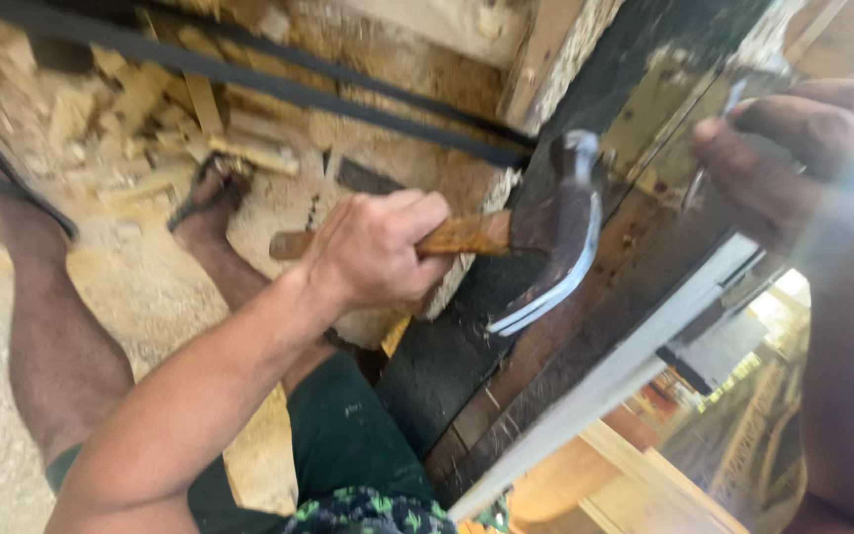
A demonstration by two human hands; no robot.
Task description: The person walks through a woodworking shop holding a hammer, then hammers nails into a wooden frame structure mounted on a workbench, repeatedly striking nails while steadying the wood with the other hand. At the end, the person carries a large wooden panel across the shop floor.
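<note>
Here my left hand [376, 247] is clenched around the wooden handle of the claw hammer [546, 237], whose steel head lies against the dark board [585, 326]. My right hand [812, 148], blurred at the frame's edge, seems to pinch a thin nail [719, 129] on that board. Black straps [298, 89] cross above; wood scraps [150, 109] and sawdust lie by my sandalled foot [212, 193].
</note>
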